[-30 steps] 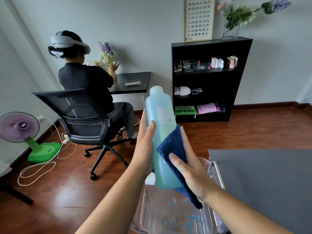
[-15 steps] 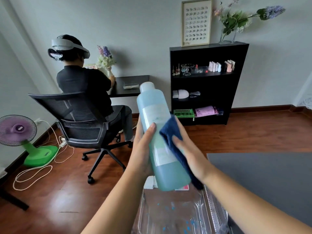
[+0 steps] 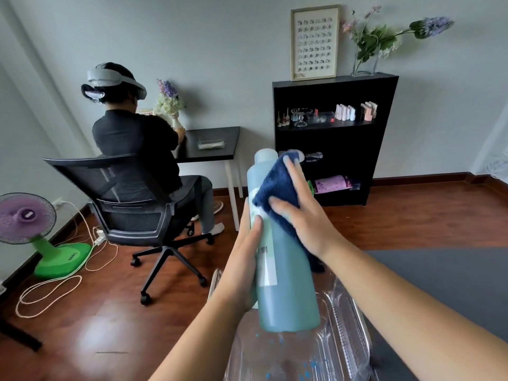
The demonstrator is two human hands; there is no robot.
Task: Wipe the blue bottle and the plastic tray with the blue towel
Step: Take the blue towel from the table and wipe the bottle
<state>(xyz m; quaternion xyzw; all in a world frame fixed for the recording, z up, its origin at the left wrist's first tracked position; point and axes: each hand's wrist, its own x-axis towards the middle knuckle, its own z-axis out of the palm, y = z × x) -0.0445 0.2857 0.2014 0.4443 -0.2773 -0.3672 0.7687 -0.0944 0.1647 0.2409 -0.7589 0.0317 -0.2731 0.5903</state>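
A tall blue bottle (image 3: 288,295) with a white label is held upright in the air in front of me. My left hand (image 3: 243,268) grips its left side around the middle. My right hand (image 3: 299,213) presses the dark blue towel (image 3: 277,188) against the bottle's upper right side, near the neck, with fingers spread over the cloth. The towel's lower end hangs behind my right wrist. Below the bottle lies the clear plastic tray (image 3: 349,339), with blue specks on its bottom.
A grey table (image 3: 445,279) lies at the right under my right arm. Another person sits in a black office chair (image 3: 129,213) at a small desk. A black shelf (image 3: 332,138) stands by the wall; a purple-green fan (image 3: 30,229) and cables are at the left.
My right hand has slid the towel up the bottle, from its middle to near the neck. The bottle has tilted slightly and sits lower in view.
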